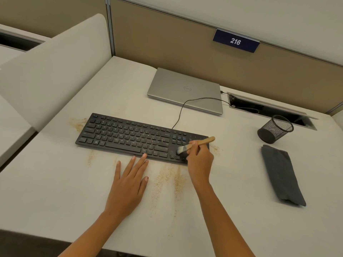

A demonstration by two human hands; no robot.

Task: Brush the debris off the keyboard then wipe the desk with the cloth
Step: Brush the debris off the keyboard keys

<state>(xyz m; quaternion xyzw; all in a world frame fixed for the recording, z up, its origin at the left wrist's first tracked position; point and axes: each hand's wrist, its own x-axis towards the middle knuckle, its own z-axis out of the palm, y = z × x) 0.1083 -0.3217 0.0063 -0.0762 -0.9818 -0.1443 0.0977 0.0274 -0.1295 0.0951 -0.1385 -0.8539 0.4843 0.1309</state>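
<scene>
From the head camera, a black keyboard (133, 139) lies across the middle of a pale desk (55, 191), its long side running left to right and slightly toward the far right. The right hand (199, 160) is curled around the wooden handle of a small brush (196, 144), gripping it near the bristles. The pale bristles rest on the keys at the right end of the keyboard, and the handle sticks out to the right past the keyboard's edge. The left hand (130, 180) lies flat on the desk just near the keyboard, fingers straight and spread, holding nothing; its longest fingertips touch the keyboard's near edge around the middle.

Tan debris (167, 180) streaks the desk in front of the keyboard between the two hands. More of it lies off the keyboard's far left corner, and a small patch lies just right of its right end. A few specks show on the keys near the brush.

A folded dark grey cloth (280, 173) lies on the right side of the desk, well apart from the keyboard. Just beyond it stands a black mesh cup (275, 129). A closed silver laptop (185, 90) sits on the far side, and the keyboard's cable (182, 108) curves up beside it. A blue sign (235, 41) reading 216 hangs on the partition behind.
</scene>
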